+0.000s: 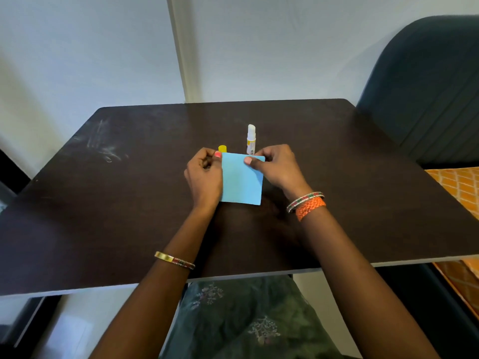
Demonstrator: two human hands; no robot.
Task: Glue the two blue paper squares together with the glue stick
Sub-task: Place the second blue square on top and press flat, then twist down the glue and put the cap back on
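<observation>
A blue paper square [242,181] is held just above the dark table [103,193]. Only one blue sheet shows; a second one, if it lies beneath, is hidden. My left hand [204,174] pinches the paper's upper left corner with curled fingers. My right hand [274,167] pinches the top edge near the right corner, thumb on the face of the sheet. Behind the paper the glue stick [251,139] stands upright with its cap off and white glue showing. Its yellow cap [222,148] stands to the left, just behind my left hand.
White scuff marks [103,143] streak the table's left side. A dark upholstered chair [427,94] stands at the right, with an orange patterned cloth [461,187] below it. The wall runs close behind the table's far edge.
</observation>
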